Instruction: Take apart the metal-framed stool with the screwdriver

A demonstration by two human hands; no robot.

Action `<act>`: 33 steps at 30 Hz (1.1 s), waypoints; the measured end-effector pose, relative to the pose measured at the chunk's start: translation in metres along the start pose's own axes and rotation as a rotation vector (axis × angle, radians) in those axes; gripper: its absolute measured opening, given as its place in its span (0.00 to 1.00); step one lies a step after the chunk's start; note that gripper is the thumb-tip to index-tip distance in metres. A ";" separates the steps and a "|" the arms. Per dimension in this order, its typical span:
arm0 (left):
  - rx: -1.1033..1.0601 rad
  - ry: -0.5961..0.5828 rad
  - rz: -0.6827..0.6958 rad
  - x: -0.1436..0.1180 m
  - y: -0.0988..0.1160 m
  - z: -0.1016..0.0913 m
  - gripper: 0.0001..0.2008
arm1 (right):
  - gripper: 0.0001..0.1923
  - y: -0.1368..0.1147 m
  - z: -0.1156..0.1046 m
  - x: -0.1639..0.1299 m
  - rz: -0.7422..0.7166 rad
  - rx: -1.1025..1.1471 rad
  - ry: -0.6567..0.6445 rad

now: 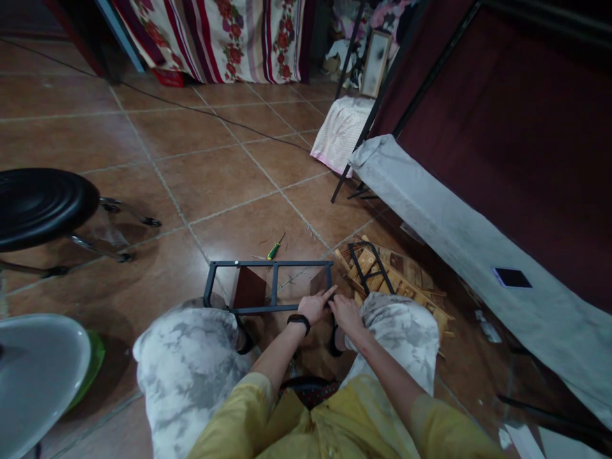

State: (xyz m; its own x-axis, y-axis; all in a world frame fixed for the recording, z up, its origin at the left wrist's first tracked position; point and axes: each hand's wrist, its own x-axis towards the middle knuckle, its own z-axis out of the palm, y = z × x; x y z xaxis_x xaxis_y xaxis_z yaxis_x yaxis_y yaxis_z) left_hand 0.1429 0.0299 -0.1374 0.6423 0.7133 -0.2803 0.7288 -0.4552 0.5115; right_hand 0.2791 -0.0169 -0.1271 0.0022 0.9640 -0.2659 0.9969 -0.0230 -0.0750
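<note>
Black metal frame (272,287) on floor, its near right corner under both hands' (329,309) closed grip.

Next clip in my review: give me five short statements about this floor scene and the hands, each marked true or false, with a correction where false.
1. Both hands meet at the right end of the black metal frame. True: the left hand and right hand are side by side there.
2. A watch sits on the right wrist. False: the dark band is on the left wrist.
3. A green-handled screwdriver lies on the tiles beyond the frame. True.
4. The black stool stands to the person's right. False: it is to the left.
5. The screwdriver is held in the fingers. False: it lies untouched on the floor.
</note>
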 end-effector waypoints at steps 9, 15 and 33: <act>0.020 -0.020 -0.012 0.000 0.003 -0.003 0.37 | 0.09 0.001 0.000 -0.003 -0.123 -0.041 0.026; 0.019 -0.014 -0.010 0.000 0.002 -0.003 0.37 | 0.11 0.000 0.000 -0.005 -0.082 -0.037 0.048; 0.024 -0.048 -0.028 -0.002 0.004 -0.009 0.39 | 0.15 -0.008 -0.007 -0.007 0.040 -0.006 0.028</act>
State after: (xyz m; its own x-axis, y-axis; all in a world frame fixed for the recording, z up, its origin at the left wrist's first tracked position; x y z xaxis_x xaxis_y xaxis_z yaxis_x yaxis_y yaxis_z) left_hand 0.1424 0.0309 -0.1272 0.6315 0.6999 -0.3337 0.7522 -0.4484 0.4829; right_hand 0.2713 -0.0218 -0.1179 0.0443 0.9694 -0.2416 0.9964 -0.0603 -0.0594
